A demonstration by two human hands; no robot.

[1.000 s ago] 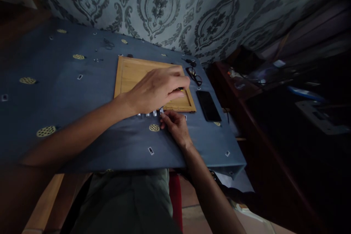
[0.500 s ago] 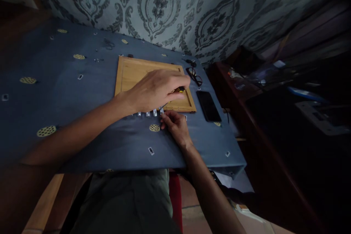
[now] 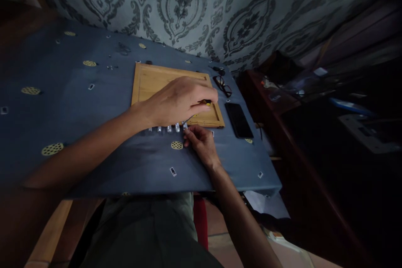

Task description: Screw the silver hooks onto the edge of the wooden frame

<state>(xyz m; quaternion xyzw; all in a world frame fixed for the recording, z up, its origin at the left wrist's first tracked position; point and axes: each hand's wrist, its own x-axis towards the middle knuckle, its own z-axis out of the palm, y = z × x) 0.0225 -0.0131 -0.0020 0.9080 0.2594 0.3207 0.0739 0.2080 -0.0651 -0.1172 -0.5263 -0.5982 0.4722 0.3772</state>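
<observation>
My left hand [image 3: 184, 99] is closed around a screwdriver [image 3: 205, 102] with a black and yellow handle. The hand covers most of the tool; its thin shaft slants down to the left, toward the near edge of a framed wooden board [image 3: 160, 76]. A row of several small shiny metal hooks [image 3: 177, 127] runs along that edge, partly behind my left wrist. At the right end of the row, the thumb and fingers of my right hand [image 3: 201, 141] pinch the last metal piece [image 3: 185, 126]. The shaft's tip is near this piece; contact is too small to make out.
Right of the board lie a black phone [image 3: 239, 120] and a pair of glasses [image 3: 223, 87]. Tiny screws [image 3: 111, 67] are scattered at the back left on the blue tablecloth [image 3: 109, 150]. A patterned curtain [image 3: 182, 4] hangs behind the table.
The view has shifted very slightly. Both hands hold nearly the same places, and a little more of the screwdriver's shaft shows below my left hand.
</observation>
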